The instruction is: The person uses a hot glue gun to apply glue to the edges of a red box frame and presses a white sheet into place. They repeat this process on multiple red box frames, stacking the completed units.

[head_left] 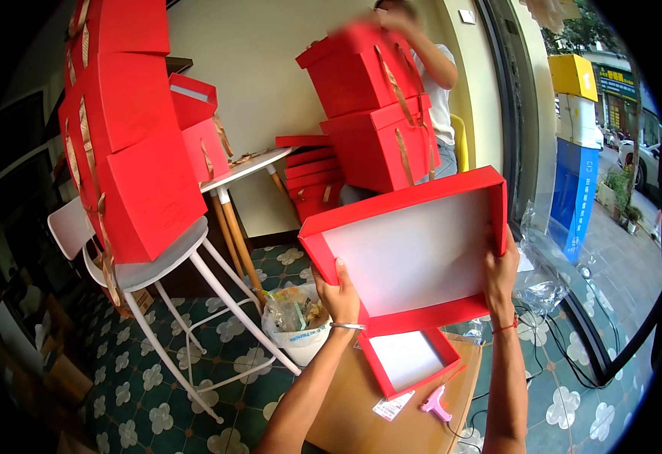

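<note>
Up in front of me, I hold a shallow red box lid (414, 246) with its white inside tilted toward me. Its left side is in the grip of my left hand (338, 295), thumb over the rim. My right hand (502, 272) grips the right side, with its fingers partly hidden. Below it, a smaller red tray-like piece (413, 362) with a white inside lies on a brown cardboard box (338, 416). A pink glue gun (437, 404) and a white printed slip (393, 406) lie beside that piece.
Red boxes (149, 189) with ribbons are piled on a white chair (130, 276) at left. More red boxes (380, 144) stand at the back, near a person (438, 83) and a small table (251, 165). A bag-lined bin (301, 344) is left of the cardboard box; cables (573, 363) lie right.
</note>
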`<state>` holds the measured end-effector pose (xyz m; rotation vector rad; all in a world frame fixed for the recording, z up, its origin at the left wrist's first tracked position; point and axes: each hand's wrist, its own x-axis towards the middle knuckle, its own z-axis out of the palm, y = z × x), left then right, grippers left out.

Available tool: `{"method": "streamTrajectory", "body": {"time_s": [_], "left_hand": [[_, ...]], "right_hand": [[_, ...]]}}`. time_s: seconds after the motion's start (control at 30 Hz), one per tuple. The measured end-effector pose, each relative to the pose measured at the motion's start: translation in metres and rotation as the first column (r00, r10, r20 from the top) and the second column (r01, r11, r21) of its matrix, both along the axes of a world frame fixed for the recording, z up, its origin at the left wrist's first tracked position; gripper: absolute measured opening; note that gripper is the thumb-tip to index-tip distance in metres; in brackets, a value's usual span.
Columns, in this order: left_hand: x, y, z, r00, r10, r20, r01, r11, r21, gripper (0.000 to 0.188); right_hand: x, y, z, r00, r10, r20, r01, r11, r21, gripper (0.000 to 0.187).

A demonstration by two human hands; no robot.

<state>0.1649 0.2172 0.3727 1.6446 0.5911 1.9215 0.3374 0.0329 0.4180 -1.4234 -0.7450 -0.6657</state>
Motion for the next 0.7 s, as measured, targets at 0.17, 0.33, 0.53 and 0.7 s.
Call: {"method": "streamTrajectory", "body": {"time_s": [0.17,0.33,0.53,0.7], "left_hand": [[0.001,0.000,0.000,1.000,0.008,-0.015,-0.008,1.000,0.005,0.030],[0.000,0.001,-0.001,1.000,0.018,-0.024,-0.018,1.000,-0.012,0.030],[0.000,0.007,-0.008,0.999,0.040,-0.035,-0.039,0.999,0.034,0.030],[-0.001,0.005,-0.002,0.997,0.070,-0.017,-0.070,0.998,0.001,0.028]], "right_hand": [[0.001,0.001,0.000,1.000,0.007,0.007,-0.007,1.000,0.025,0.015],[-0.002,0.001,0.001,1.000,0.012,-0.018,-0.012,1.000,0.024,0.013],[0.001,-0.001,-0.005,1.000,0.017,0.011,-0.017,0.999,0.029,0.015],[-0.001,0.003,-0.008,1.000,0.011,-0.027,-0.011,1.000,-0.014,0.020]]}}
